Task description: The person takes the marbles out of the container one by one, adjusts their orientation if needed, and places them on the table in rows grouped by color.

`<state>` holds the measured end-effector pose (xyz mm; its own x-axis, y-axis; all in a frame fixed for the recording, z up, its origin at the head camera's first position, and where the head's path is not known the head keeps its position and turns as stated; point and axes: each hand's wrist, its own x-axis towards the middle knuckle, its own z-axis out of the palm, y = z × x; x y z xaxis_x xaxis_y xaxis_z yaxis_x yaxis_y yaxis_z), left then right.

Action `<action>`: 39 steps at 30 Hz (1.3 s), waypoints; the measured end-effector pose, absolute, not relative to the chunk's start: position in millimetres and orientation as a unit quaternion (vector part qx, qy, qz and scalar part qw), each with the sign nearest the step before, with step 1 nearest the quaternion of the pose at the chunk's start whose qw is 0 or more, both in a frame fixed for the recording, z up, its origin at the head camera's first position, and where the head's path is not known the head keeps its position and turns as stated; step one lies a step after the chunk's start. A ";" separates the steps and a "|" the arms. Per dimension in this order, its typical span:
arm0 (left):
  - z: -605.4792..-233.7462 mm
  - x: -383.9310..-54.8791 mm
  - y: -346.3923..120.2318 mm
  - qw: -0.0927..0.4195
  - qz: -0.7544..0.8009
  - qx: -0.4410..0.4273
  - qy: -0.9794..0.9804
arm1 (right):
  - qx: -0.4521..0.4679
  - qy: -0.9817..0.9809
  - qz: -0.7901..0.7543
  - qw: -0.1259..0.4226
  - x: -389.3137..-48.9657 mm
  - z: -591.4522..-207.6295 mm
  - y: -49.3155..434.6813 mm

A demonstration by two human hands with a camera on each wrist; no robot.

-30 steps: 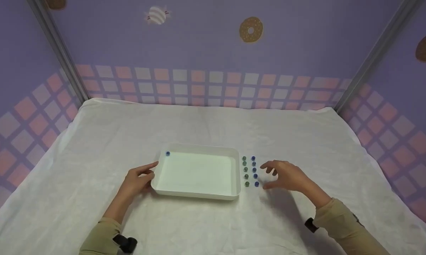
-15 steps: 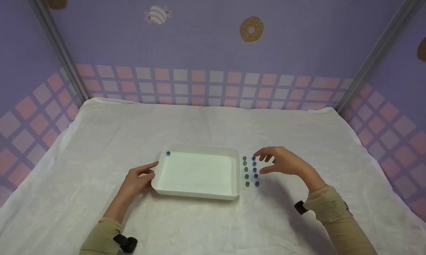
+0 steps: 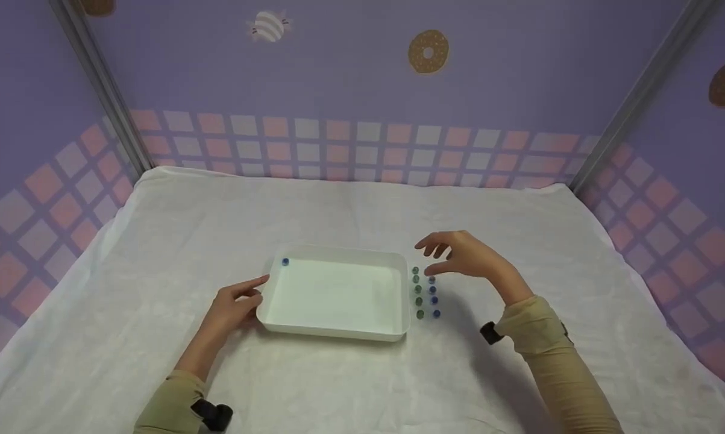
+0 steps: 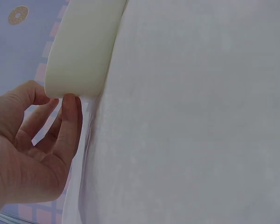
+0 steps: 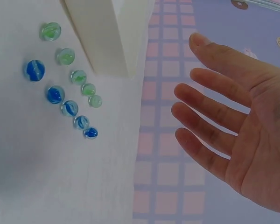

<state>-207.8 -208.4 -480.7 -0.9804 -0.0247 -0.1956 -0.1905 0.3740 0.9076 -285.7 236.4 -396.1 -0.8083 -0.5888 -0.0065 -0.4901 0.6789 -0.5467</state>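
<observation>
A white rectangular tray (image 3: 338, 334) lies on the cloth, with one blue marble (image 3: 285, 261) in its far left corner. My left hand (image 3: 232, 308) touches the tray's left end with its fingertips; in the left wrist view the fingers (image 4: 70, 109) meet the outer wall. To the right of the tray stand two rows of glass marbles: green ones (image 5: 78, 77) nearer the tray, blue ones (image 5: 55, 94) beside them. Above the far end of these rows hovers my right hand (image 3: 467, 253), fingers spread and holding nothing. It hides the farthest blue marble in the head view.
A white cloth (image 3: 338, 386) covers the table, wrinkled in places. Purple walls (image 3: 350, 72) with pink and white checks and printed doughnuts enclose the back and both sides. Grey posts (image 3: 633, 96) stand at the two back corners.
My right hand has moved from beside the blue row to above its far end, going away from me and slightly left. My left hand, the tray and the marbles have stayed put.
</observation>
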 end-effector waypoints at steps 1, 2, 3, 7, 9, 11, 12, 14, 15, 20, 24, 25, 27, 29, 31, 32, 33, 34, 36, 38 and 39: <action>-480.5 -207.8 -208.6 0.074 0.553 -0.068 0.827 | -0.297 0.910 -0.273 0.091 -287.8 -394.4 233.2; -480.2 -207.8 -208.8 0.073 0.551 -0.070 0.829 | -0.299 0.910 -0.273 0.090 -290.0 -392.7 229.7; -480.0 -207.8 -209.0 0.073 0.548 -0.070 0.830 | -0.302 0.910 -0.271 0.088 -291.9 -391.0 226.2; -479.8 -208.0 -209.3 0.069 0.544 -0.069 0.834 | -0.310 0.909 -0.267 0.082 -300.6 -383.8 209.0; -480.0 -208.0 -209.0 0.069 0.545 -0.068 0.833 | -0.314 0.909 -0.260 0.083 -305.5 -380.5 199.2; -480.3 -208.2 -208.5 0.069 0.545 -0.069 0.833 | -0.317 0.911 -0.250 0.084 -311.2 -377.8 189.6; -480.5 -208.3 -208.3 0.069 0.544 -0.070 0.833 | -0.319 0.912 -0.244 0.082 -314.0 -376.7 185.1; -480.6 -208.6 -207.4 0.068 0.544 -0.070 0.833 | -0.323 0.915 -0.229 0.075 -320.0 -374.9 177.3; -480.6 -208.6 -207.1 0.068 0.544 -0.071 0.833 | -0.325 0.917 -0.222 0.070 -322.9 -374.3 173.7; -480.8 -208.0 -207.0 0.066 0.551 -0.065 0.829 | -0.337 0.917 -0.207 0.055 -333.5 -372.2 155.5; -480.6 -206.7 -208.1 0.065 0.556 -0.063 0.826 | -0.346 0.918 -0.190 0.046 -336.0 -374.2 136.8; -480.5 -206.3 -208.4 0.065 0.556 -0.063 0.826 | -0.347 0.919 -0.182 0.042 -336.2 -375.6 131.8; -480.7 -206.0 -209.0 0.064 0.553 -0.062 0.828 | -0.351 0.921 -0.168 0.031 -336.6 -379.4 121.4; -481.2 -206.0 -209.7 0.064 0.552 -0.060 0.830 | -0.360 0.921 -0.150 0.018 -337.0 -384.1 110.9; -481.3 -205.7 -210.3 0.063 0.553 -0.058 0.829 | -0.376 0.918 -0.126 0.001 -338.0 -390.3 99.9; -481.3 -205.6 -210.5 0.064 0.554 -0.059 0.828 | -0.385 0.916 -0.114 -0.006 -338.4 -393.5 94.3; -481.2 -205.4 -210.6 0.065 0.556 -0.059 0.826 | -0.396 0.913 -0.101 -0.012 -338.6 -396.7 88.9; -481.2 -205.4 -210.6 0.064 0.558 -0.059 0.825 | -0.405 0.910 -0.089 -0.020 -338.8 -400.1 83.5; -481.1 -205.8 -210.1 0.062 0.556 -0.059 0.827 | -0.421 0.904 -0.070 -0.034 -339.1 -405.5 73.4; -481.2 -206.5 -209.0 0.061 0.553 -0.059 0.829 | -0.431 0.900 -0.055 -0.044 -339.3 -409.0 64.9; -481.5 -207.0 -208.5 0.060 0.551 -0.058 0.830 | -0.435 0.898 -0.047 -0.049 -339.6 -410.5 61.2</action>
